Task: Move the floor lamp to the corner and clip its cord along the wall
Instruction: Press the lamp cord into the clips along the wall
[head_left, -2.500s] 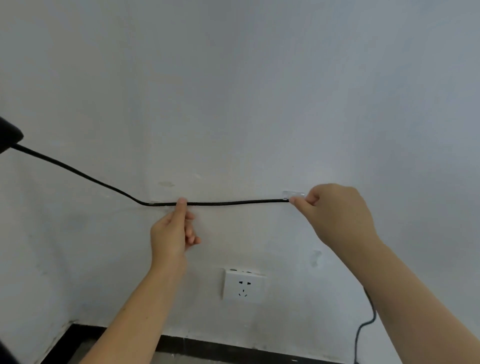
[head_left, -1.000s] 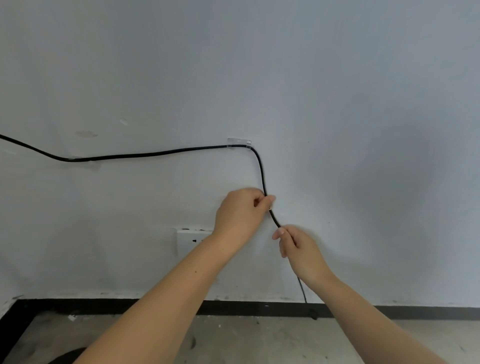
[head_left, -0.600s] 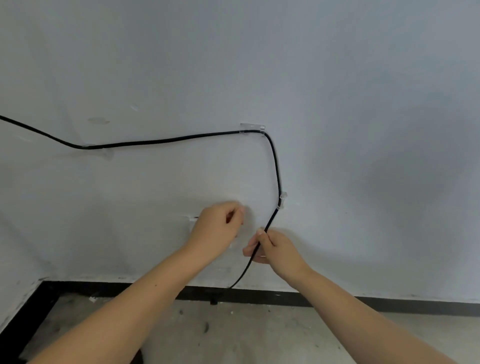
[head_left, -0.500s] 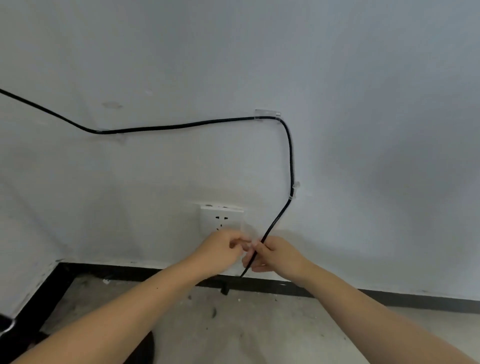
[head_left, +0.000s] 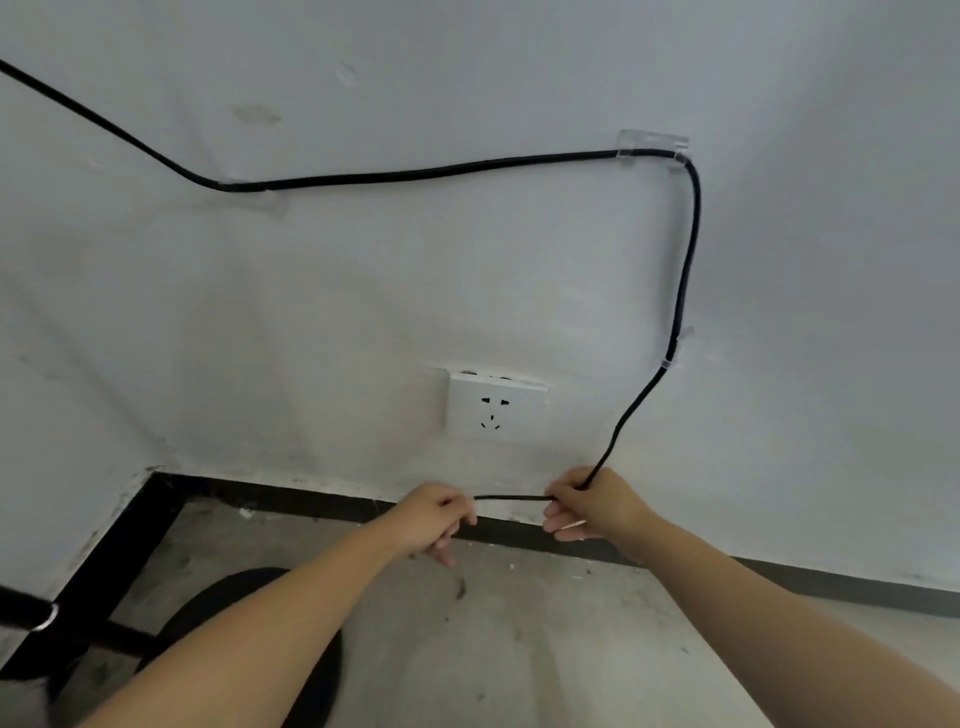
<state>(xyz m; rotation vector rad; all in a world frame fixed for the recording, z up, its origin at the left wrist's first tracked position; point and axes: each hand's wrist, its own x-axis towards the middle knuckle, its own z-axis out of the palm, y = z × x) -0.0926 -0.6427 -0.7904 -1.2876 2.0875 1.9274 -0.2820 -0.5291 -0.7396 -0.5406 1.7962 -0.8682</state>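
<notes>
The lamp's black cord (head_left: 415, 174) runs along the white wall from the upper left. It passes a clear clip (head_left: 249, 189), then a second clear clip (head_left: 652, 148), bends down and goes through a third clear clip (head_left: 675, 356). Below that it slants to my right hand (head_left: 589, 504), which is shut on it. A short level stretch of cord spans to my left hand (head_left: 436, 519), also pinched on it. Both hands are low, just above the black skirting. The lamp's round black base (head_left: 208, 603) lies on the floor at lower left, partly behind my left arm.
A white wall socket (head_left: 493, 410) sits above my hands, left of the hanging cord. Black skirting (head_left: 831, 577) lines the wall foot and turns at the corner (head_left: 156, 478) on the left. The floor (head_left: 519, 649) is bare concrete. The black lamp pole (head_left: 26, 610) crosses the lower left edge.
My view has tilted down and both hands dropped along the cord from beside the socket to the skirting. They moved apart, and a level stretch of cord now spans between them.
</notes>
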